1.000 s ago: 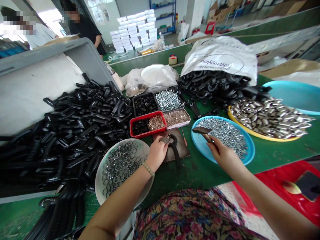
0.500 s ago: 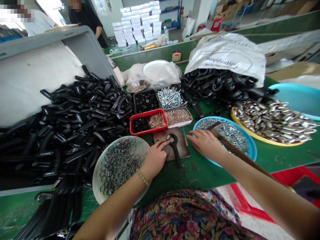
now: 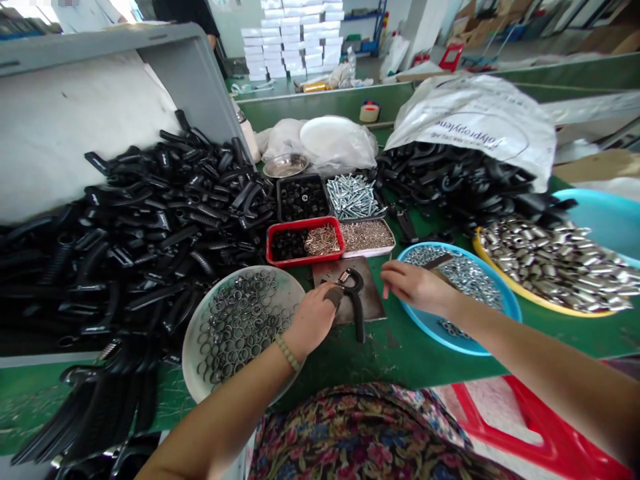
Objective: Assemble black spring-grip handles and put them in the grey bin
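My left hand [image 3: 315, 317], a beaded bracelet at its wrist, has its fingers closed on a black plastic piece with a ring-shaped head and straight stem [image 3: 359, 313]. That piece lies on a flat metal plate [image 3: 373, 293], a small shiny metal fitting [image 3: 345, 275] at its ring. Just right of the plate, my right hand [image 3: 413, 285] pinches a thin rod with a reddish end [image 3: 385, 292]; most of it is hidden by the fingers. Behind that hand a hammer [image 3: 438, 261] rests over the blue basin [image 3: 515, 323] of small metal parts, its handle mostly covered by my forearm.
A bowl of metal rings [image 3: 193, 380] stands left, before a heap of black handles [image 3: 165, 227]. Ahead are a red tray [image 3: 306, 259], a white tray [image 3: 367, 251] of tiny rivets and a pile of screws [image 3: 353, 197]. A yellow basin [image 3: 555, 308] holds metal sleeves.
My right hand has taken up the thin rod that lay at the plate's right edge; its fingers have drawn together. My left hand has shifted slightly over the black piece. The view has tilted down a little.
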Action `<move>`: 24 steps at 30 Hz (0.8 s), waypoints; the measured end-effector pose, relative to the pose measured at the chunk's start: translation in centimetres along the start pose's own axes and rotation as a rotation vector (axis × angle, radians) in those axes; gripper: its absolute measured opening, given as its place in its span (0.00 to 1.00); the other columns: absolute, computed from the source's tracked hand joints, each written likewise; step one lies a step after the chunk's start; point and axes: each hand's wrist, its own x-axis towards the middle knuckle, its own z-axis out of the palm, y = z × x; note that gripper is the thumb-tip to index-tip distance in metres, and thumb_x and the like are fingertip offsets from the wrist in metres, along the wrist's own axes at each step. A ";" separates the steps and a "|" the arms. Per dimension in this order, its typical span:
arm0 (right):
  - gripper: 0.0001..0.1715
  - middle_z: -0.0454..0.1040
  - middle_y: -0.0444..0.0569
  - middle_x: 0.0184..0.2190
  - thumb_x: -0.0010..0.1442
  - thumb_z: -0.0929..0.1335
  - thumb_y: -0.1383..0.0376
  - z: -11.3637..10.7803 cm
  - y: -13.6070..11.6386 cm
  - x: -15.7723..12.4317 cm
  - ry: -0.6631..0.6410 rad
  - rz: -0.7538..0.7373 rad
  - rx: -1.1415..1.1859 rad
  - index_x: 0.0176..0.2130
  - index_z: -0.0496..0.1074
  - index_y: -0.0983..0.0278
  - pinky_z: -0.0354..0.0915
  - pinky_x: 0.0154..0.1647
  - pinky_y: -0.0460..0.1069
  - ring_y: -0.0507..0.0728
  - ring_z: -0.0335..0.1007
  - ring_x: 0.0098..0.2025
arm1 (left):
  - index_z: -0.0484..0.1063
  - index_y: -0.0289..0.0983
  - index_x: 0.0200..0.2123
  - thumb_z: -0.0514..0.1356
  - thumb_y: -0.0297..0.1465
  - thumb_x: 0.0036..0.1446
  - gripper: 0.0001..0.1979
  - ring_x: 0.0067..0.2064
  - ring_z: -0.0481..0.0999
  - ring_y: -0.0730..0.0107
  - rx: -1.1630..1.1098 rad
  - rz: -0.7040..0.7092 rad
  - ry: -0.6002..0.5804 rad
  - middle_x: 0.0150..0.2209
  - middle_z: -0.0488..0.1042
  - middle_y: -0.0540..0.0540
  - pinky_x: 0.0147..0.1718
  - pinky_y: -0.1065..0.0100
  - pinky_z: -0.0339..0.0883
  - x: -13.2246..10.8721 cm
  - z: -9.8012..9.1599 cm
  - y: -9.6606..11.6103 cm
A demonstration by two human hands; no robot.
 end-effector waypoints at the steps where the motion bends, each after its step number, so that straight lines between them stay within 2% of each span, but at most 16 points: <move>1: 0.08 0.71 0.51 0.36 0.64 0.59 0.67 0.2 -0.8 -0.1 0.103 0.097 0.157 0.39 0.65 0.63 0.66 0.36 0.50 0.54 0.70 0.36 | 0.68 0.34 0.48 0.50 0.26 0.62 0.13 0.53 0.68 0.62 -0.018 -0.003 -0.006 0.51 0.69 0.40 0.53 0.61 0.63 0.0 -0.1 0.0; 4: 0.08 0.72 0.49 0.35 0.66 0.58 0.62 1.4 -3.4 0.0 0.279 0.314 0.605 0.42 0.62 0.62 0.67 0.34 0.49 0.53 0.72 0.33 | 0.68 0.34 0.48 0.49 0.25 0.62 0.14 0.53 0.67 0.62 -0.059 -0.008 -0.017 0.51 0.69 0.39 0.54 0.61 0.62 0.1 -0.2 0.0; 6: 0.12 0.72 0.48 0.34 0.67 0.57 0.59 2.6 -4.5 0.5 0.323 0.351 0.743 0.40 0.63 0.62 0.67 0.34 0.49 0.53 0.71 0.32 | 0.68 0.34 0.49 0.48 0.25 0.62 0.14 0.53 0.67 0.62 -0.069 -0.013 -0.018 0.51 0.69 0.39 0.54 0.60 0.62 0.1 -0.2 0.0; 11: 0.16 0.69 0.45 0.27 0.66 0.58 0.55 4.4 -4.9 2.0 0.457 0.393 0.797 0.34 0.65 0.62 0.64 0.30 0.47 0.51 0.66 0.27 | 0.68 0.34 0.49 0.48 0.26 0.62 0.15 0.53 0.67 0.61 -0.070 -0.022 -0.008 0.51 0.69 0.39 0.54 0.59 0.61 0.1 0.1 -0.1; 15: 0.18 0.67 0.41 0.22 0.65 0.58 0.53 5.3 -4.6 2.8 0.489 0.461 0.922 0.29 0.62 0.62 0.61 0.23 0.46 0.50 0.64 0.21 | 0.68 0.32 0.49 0.48 0.26 0.62 0.15 0.54 0.67 0.61 -0.057 -0.020 -0.028 0.51 0.69 0.38 0.54 0.60 0.61 0.1 -0.1 0.0; 24: 0.18 0.66 0.41 0.20 0.65 0.58 0.54 5.8 -4.7 2.9 0.469 0.487 0.673 0.30 0.62 0.61 0.62 0.26 0.46 0.51 0.65 0.22 | 0.67 0.33 0.49 0.48 0.26 0.62 0.15 0.54 0.67 0.61 -0.047 -0.017 -0.023 0.50 0.69 0.39 0.54 0.60 0.62 0.1 -0.1 0.0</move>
